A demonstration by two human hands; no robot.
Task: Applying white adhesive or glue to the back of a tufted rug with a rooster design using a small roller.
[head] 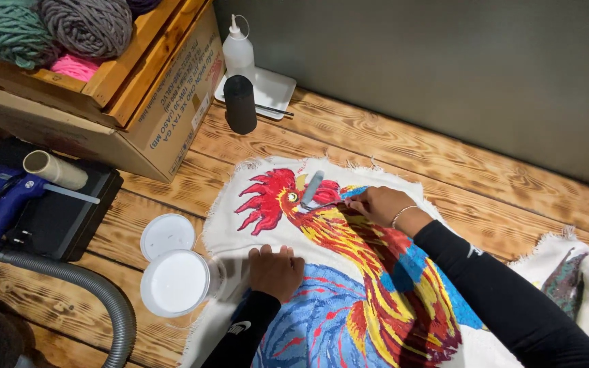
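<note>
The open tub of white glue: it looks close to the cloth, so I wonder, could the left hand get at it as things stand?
Probably yes. The left hand lies flat on the rooster cloth, right beside the open tub of white glue, with nothing between them.

Brown cardboard box (165, 116), upper left

Grey wall (444, 68), scorched wooden plank floor (485, 177), even light
</note>
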